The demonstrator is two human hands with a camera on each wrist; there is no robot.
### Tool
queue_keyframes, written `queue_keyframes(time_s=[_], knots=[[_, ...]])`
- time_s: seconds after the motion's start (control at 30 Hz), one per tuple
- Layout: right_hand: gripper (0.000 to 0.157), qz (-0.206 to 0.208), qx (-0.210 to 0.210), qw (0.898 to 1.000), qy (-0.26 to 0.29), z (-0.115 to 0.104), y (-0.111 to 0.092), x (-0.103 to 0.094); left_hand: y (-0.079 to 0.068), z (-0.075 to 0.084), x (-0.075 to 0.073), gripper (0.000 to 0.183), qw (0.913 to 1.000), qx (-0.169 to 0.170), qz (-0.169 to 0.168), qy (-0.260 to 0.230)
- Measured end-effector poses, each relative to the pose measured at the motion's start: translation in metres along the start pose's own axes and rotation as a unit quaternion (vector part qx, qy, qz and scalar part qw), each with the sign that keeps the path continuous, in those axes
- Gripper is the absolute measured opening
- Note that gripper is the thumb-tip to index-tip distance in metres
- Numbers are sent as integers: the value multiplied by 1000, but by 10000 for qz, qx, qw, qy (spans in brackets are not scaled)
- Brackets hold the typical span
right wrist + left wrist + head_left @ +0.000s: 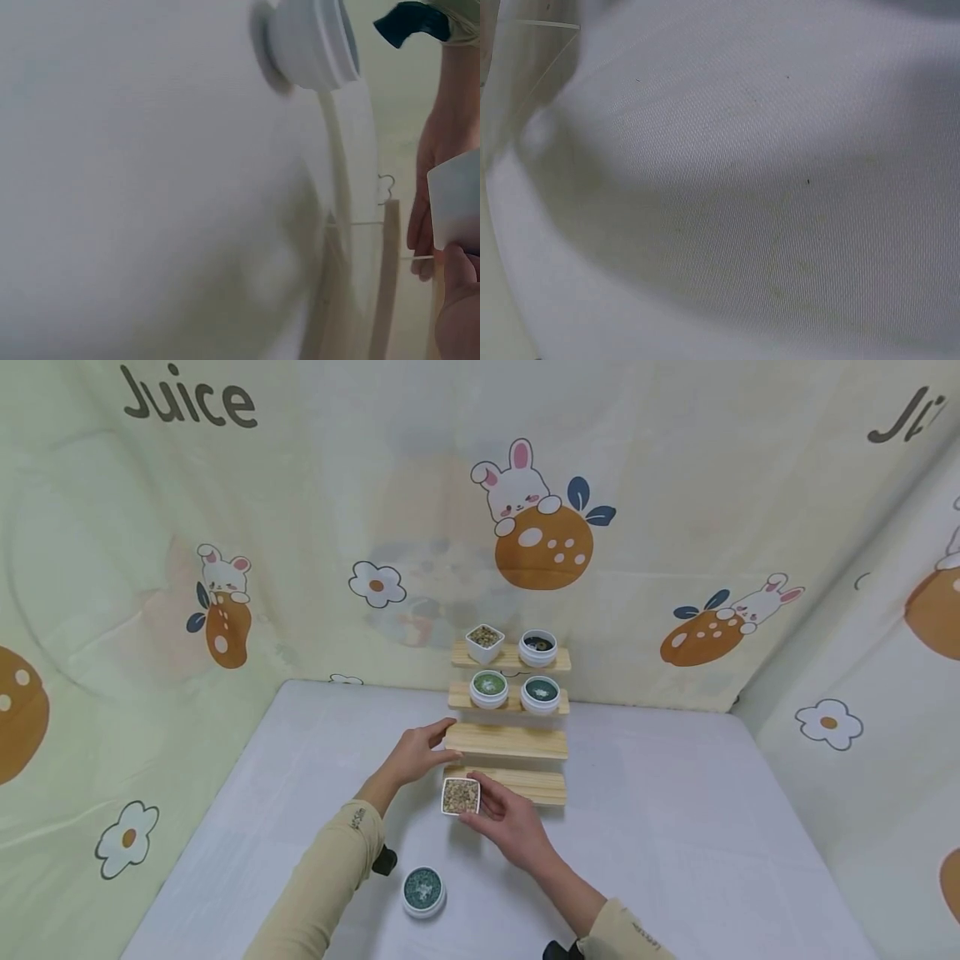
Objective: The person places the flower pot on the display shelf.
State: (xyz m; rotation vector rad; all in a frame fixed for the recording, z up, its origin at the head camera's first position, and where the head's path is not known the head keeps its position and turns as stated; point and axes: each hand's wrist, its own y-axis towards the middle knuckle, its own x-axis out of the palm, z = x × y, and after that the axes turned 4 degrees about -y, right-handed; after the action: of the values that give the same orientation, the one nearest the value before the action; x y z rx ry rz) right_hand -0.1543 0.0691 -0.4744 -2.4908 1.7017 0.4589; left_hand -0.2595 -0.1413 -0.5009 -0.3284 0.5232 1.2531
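Note:
My right hand (513, 827) pinches a small square white pot (461, 797) filled with tan gravel-like bits, held just in front of the lowest step of a wooden tiered stand (506, 741). In the right wrist view, the pot's smooth white side (457, 202) shows above the thumb. At the stand's left edge is my left hand (414, 755), its fingers extended by the third step down; whether they touch the wood cannot be told. A round white pot (423, 893) with a speckled green top sits on the table nearer to me.
The top step bears a square pot (484, 643) of brownish bits and a round dark-topped pot (537, 647). Below them stand a light-green-topped pot (489, 689) and a dark-green-topped pot (541, 695). A printed curtain (435, 485) hangs behind the white-covered table (660, 827).

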Motion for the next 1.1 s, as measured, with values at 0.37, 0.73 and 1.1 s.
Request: queue_keyframes(time_s=[0.37, 0.73, 1.1], knots=[[64, 717, 32, 9974, 9, 13, 20, -8, 0, 2, -1, 63, 9999, -130, -25, -33], [68, 1069, 432, 9931, 199, 1, 36, -15, -1, 2, -2, 62, 9999, -10, -11, -107], [63, 1388, 823, 9868, 157, -3, 58, -22, 0, 2, -2, 70, 9999, 75, -73, -127]])
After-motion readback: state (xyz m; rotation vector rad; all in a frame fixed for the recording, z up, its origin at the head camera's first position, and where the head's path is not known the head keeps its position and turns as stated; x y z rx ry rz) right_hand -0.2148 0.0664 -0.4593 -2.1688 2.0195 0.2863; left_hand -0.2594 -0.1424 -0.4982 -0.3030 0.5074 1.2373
